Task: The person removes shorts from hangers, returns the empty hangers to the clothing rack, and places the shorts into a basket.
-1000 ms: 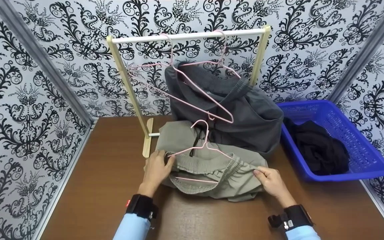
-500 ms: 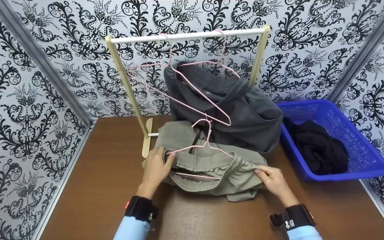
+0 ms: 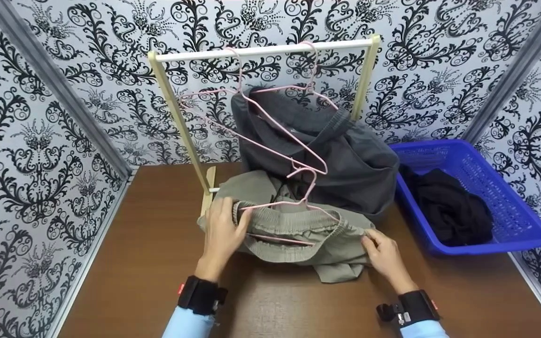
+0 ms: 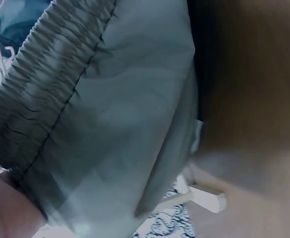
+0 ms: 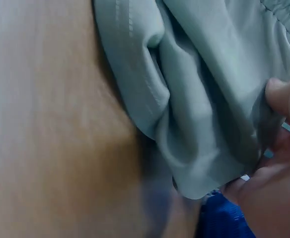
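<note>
Olive-green pants [image 3: 284, 223] with a gathered elastic waistband lie in front of the rack, opening toward me. A pink hanger [image 3: 275, 203] sits inside the waistband, its hook standing above the cloth and overlapping the hanging hanger's lower bar in the head view. My left hand [image 3: 223, 230] grips the waistband at its left end, by the hanger's left tip. At the right side, my right hand [image 3: 385, 256] pinches the cloth below the waistband, thumb on top; the right wrist view shows folds of the pants [image 5: 194, 109] draping from this hand [image 5: 279, 163].
A small rack [image 3: 270, 50] stands behind, carrying a bare pink hanger [image 3: 280, 124] and dark grey pants [image 3: 317, 141] on another hanger. To the right, a blue basket [image 3: 510, 197] holds black cloth [image 3: 449, 206]. Patterned walls enclose the brown table [image 3: 143, 263].
The pants' waistband has risen a little, away from me, with my left hand. The hanger inside has shifted right, its hook now farther right. My right hand keeps its pinch, almost in place.
</note>
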### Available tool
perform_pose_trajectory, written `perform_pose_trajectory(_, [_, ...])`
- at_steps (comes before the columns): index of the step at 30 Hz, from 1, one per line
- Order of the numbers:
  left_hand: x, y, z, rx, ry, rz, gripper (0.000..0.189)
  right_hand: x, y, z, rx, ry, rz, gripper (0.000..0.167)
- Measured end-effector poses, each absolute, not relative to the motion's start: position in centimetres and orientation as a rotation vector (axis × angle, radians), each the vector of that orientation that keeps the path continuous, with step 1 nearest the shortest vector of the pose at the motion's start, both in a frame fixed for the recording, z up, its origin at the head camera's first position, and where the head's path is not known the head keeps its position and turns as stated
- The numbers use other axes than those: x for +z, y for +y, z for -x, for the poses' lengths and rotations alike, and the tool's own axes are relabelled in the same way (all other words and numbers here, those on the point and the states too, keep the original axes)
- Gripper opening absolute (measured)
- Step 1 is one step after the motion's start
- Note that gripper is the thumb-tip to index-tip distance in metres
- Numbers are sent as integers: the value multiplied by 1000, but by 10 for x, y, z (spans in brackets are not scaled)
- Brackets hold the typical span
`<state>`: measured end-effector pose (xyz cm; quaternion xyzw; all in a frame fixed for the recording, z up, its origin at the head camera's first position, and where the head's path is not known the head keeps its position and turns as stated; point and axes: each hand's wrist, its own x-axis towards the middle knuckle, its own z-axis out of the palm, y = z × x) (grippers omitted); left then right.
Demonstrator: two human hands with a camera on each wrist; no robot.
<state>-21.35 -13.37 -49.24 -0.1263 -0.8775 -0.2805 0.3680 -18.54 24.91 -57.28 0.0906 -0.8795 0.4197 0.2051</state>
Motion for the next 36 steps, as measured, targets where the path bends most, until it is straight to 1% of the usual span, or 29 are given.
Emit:
perform_pose_trajectory(3, [-487,-127,210,-706,-2222,351,33,-579,249,183,1257,-2463,-218,6])
perform_pose_trajectory(6, [-482,-122,207,-686,-2209,386,35,-585,248,181,1313,-2421,-235,3])
perform_pose_trajectory(10, [-477,-116,203,-673,-2205,418,36,-593,248,182,1380,-2348,-277,32])
perform_pose_trajectory(12, [-474,-113,201,-667,-2207,430,35,-597,250,182,1398,-2330,-279,38])
perform_pose_trajectory(17, [-468,-108,196,-656,-2208,462,33,-602,256,180,1405,-2331,-288,37])
perform_pose_trajectory(20, [-464,-107,193,-654,-2207,459,31,-601,257,179,1427,-2353,-290,40])
perform_pose_trajectory(22, [-462,-107,192,-661,-2206,449,30,-600,256,180,1439,-2377,-277,39])
perform_pose_trajectory(25, [-460,-108,189,-677,-2213,437,29,-598,255,181,1463,-2409,-238,29])
perform_pose_trajectory(27, [-459,-108,188,-680,-2220,427,30,-597,255,181,1506,-2418,-198,27])
perform_pose_trajectory(29, [-458,-109,188,-678,-2229,414,31,-597,255,182,1549,-2415,-159,30])
perform_pose_trajectory(32, [-458,-111,187,-661,-2239,384,33,-597,255,183,1595,-2405,-145,40])
perform_pose_trajectory(36, [-461,-115,185,-640,-2254,329,36,-601,253,183,1635,-2378,-164,39])
